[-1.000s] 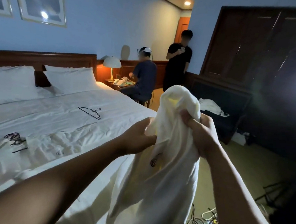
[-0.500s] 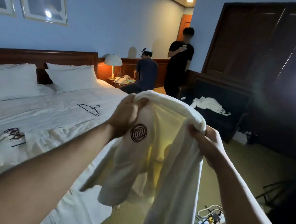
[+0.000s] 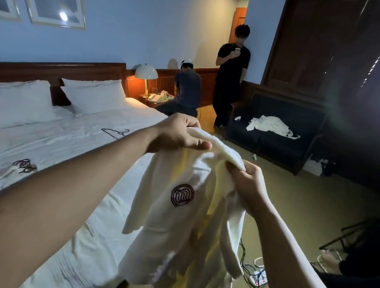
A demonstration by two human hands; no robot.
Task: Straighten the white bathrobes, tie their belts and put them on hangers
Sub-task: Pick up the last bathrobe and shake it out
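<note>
Head view: hands (image 3: 208,162) gripping bathrobe (image 3: 183,224).

Hidden and cut off
The bathrobe (image 3: 183,224) ran off the bottom edge, hem unseen; its folds hid the right hand's (image 3: 247,189) fingertips; the dark tangle (image 3: 23,165) on the bed (image 3: 72,146) was too small to identify.

Two bare forearms enter from the lower edge of the view. No sleeve, cuff or glove shows on either arm up to the frame border. The left hand (image 3: 176,134) carries no ring or watch on its visible side. The right hand (image 3: 246,186) likewise appears unadorned, though low light leaves its wrist unclear. Fingernails look short and unpainted.
</note>
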